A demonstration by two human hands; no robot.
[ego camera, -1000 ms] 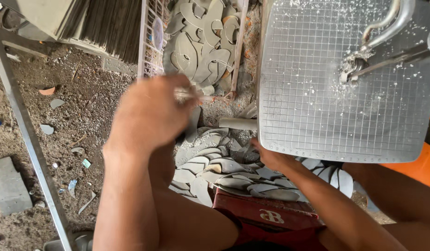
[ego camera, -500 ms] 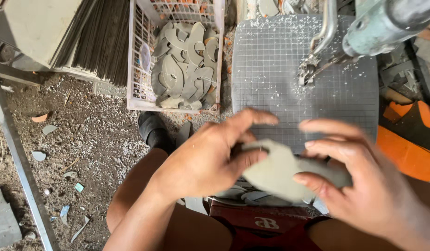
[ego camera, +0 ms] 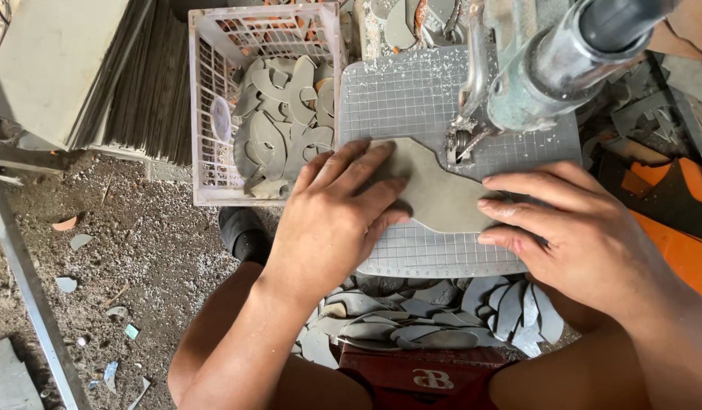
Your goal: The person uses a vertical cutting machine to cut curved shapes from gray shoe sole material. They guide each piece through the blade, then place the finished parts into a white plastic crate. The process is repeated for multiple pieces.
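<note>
A flat grey tile piece with curved edges lies on a gridded cutting table. My left hand presses flat on its left end. My right hand holds down its right end with spread fingers. The piece's notched top edge sits right at the blade under the grey metal cutter head. Both hands are pressing, not closed around it.
A white plastic crate of cut grey curved pieces stands at the left of the table. More cut pieces pile below the table's front edge, over a red box. Stacked tiles sit far left. Orange sheets lie right.
I picked a grey piece from the pile below, brought it up with both hands, and now it lies flat on the gridded table against the blade. The view has shifted right and up.
</note>
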